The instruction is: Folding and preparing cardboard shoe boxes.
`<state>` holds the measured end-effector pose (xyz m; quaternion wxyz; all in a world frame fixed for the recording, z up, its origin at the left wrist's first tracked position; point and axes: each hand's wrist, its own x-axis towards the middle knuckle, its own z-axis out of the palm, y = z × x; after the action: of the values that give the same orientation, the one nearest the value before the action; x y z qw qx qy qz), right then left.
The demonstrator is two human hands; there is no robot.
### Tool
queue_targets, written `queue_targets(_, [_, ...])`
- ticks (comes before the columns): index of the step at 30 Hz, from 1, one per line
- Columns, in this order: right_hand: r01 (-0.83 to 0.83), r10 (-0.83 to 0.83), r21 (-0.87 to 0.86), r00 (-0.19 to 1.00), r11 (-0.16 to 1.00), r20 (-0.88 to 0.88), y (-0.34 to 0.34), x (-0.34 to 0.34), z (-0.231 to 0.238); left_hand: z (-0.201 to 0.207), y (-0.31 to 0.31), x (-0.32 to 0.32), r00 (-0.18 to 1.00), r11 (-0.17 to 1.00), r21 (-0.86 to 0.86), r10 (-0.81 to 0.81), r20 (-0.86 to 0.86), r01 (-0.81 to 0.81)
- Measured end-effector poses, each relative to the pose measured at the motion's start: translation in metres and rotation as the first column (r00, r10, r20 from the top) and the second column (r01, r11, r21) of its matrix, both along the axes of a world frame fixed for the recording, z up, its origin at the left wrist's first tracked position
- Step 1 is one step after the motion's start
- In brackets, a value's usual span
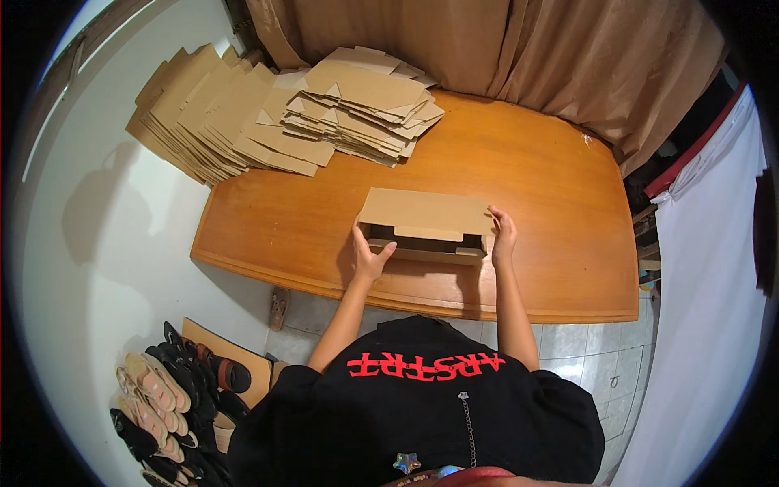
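Observation:
A brown cardboard box point(428, 211) stands near the front of the wooden table. Its lid is partly raised, and a dark gap shows under the lid's front tuck flap. My left hand point(369, 256) grips the box's left front corner, thumb over the front edge and fingers along the side. On the other end, my right hand point(504, 235) is closed around the right side, its fingertips at the lid's edge. What is inside the box cannot be made out.
Flat, unfolded cardboard boxes lie in a fanned pile point(211, 114) and a stack point(365, 101) at the table's back left. Brown curtains point(568, 65) hang behind the wooden table point(552, 203). Several sandals point(158, 390) sit at lower left, and a white cloth point(706, 268) hangs at right.

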<state>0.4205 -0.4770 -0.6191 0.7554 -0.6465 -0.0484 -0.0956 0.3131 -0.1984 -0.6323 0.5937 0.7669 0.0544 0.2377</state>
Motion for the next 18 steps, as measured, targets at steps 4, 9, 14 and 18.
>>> queue_targets(4, [-0.041,0.029,0.098,0.992,0.994,0.126,-0.005,-0.028,-0.008,0.018,-0.014,0.001,0.995,0.992,-0.121,0.034,0.094,-0.023])
queue_targets(9, [0.150,-0.024,-0.491,0.967,0.858,0.255,0.013,-0.053,0.026,0.023,-0.017,0.001,0.998,0.992,-0.116,0.055,0.018,-0.052])
queue_targets(14, [0.240,-0.086,-0.578,0.956,0.780,0.281,0.023,-0.061,0.019,0.017,-0.018,0.006,0.985,0.979,0.116,0.159,0.062,-0.165])
queue_targets(18, [0.146,-0.058,-0.520,0.982,0.842,0.180,0.023,-0.067,0.001,0.016,-0.025,0.002,0.973,0.951,0.213,0.233,-0.011,-0.225])
